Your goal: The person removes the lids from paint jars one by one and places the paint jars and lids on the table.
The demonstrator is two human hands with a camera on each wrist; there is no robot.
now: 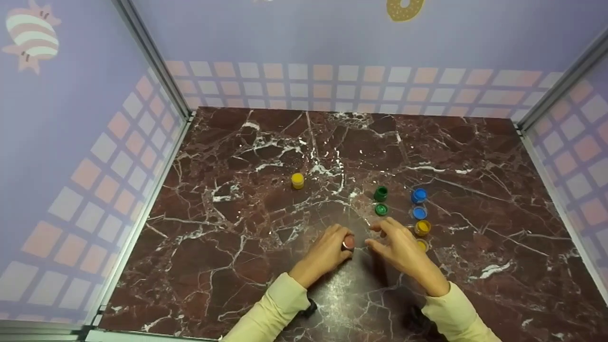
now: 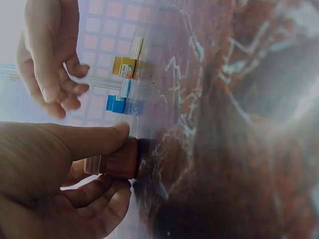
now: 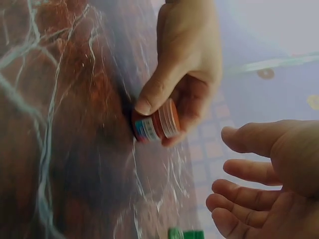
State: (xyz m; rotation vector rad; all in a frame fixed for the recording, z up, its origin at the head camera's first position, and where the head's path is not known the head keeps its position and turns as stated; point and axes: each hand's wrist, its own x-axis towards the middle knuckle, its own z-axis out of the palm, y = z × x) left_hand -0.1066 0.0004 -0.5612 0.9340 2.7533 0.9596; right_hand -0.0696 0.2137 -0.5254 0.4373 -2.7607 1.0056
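My left hand grips a small reddish-brown paint jar near the front middle of the table. In the right wrist view the jar, with a label on its side and its lid on, is held between thumb and fingers. It stands at or just above the tabletop; I cannot tell which. To its right hovers my right hand, fingers apart and loosely bent, holding nothing. Just beyond that hand lie a dark yellow jar and a yellow lid, the lid partly hidden by it.
A green jar stands behind its green lid. Right of them are a blue jar and a blue lid. One yellow jar stands alone farther left. Patterned panels wall the marbled table at back and sides.
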